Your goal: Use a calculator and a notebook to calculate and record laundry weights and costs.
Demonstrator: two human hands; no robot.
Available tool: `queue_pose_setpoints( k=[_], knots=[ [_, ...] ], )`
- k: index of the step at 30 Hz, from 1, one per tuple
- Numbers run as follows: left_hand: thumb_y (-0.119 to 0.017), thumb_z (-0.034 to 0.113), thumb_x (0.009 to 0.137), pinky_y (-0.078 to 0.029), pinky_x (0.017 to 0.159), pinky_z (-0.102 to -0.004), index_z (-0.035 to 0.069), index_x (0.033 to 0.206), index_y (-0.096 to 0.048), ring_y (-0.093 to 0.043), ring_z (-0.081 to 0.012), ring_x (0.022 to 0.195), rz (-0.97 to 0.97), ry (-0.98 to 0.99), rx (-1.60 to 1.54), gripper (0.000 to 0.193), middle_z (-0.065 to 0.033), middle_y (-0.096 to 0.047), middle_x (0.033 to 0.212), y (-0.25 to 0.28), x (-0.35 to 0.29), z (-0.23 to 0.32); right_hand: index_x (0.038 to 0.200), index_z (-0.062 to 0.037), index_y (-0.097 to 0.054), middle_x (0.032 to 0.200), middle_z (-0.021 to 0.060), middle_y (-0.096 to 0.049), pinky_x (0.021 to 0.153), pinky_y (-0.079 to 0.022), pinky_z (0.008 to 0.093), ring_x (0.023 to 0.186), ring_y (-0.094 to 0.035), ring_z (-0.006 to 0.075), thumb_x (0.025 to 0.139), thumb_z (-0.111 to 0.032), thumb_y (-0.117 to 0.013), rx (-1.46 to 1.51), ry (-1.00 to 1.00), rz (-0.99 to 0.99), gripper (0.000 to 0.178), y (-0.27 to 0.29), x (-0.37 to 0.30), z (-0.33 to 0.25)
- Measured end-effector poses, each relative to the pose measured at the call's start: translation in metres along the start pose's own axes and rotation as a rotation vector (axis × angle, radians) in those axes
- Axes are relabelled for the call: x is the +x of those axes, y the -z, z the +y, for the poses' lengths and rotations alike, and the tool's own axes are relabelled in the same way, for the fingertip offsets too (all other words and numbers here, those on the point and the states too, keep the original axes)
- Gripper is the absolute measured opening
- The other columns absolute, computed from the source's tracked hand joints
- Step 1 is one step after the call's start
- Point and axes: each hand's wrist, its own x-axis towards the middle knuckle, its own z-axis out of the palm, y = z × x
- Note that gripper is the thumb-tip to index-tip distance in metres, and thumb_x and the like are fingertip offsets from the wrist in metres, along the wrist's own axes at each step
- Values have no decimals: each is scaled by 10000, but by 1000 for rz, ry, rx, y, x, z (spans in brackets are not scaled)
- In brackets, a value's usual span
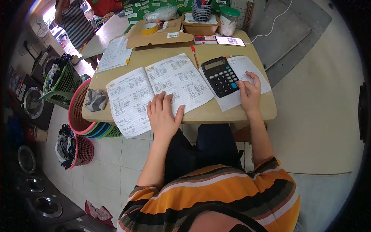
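My left hand (163, 119) lies flat on an open ruled notebook (154, 87) filled with handwriting, its fingers spread over the lower middle of the pages. The notebook's lower left corner hangs past the table edge. To its right is a black calculator (220, 77) with grey, white and blue keys. My right hand (251, 94) rests at the calculator's lower right edge, thumb by its corner keys and the other fingers bent above white paper (247, 65). That paper lies partly under the calculator. A red pen (194, 57) lies between notebook and calculator.
On the beige table (201, 117) are a phone (230, 41), cardboard (158, 38) with yellow tape (149, 28), a green-lidded jar (228, 22), more papers (115, 54) and a grey cloth (96, 100). Laundry baskets (83, 150) and front-loading machines (33, 101) stand left. A person (77, 25) stands far left.
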Motion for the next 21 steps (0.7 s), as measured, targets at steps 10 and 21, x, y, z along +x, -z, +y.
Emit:
queue_pose_setpoints(
  k=[10,21],
  knots=[
    [-729,381,878,-345,1122,-528,61,1237,-636,-521,-378,1305,-16,5,-8,490,-162,-590,1354,-1,-1,0,840,-4,-761,1268,197,-607,1003,-454,420,1183,-555,354,918,-158,-729,46,-46,-79,175,0,-5,2],
    [-731,368,882,-353,1106,-518,56,1238,-632,-527,-385,1285,-10,1,-10,484,-168,-592,1346,0,1,2,860,7,-737,1258,206,-598,944,-478,437,1123,-574,371,897,-121,-726,71,-50,-117,133,-4,-1,-2]
  ],
)
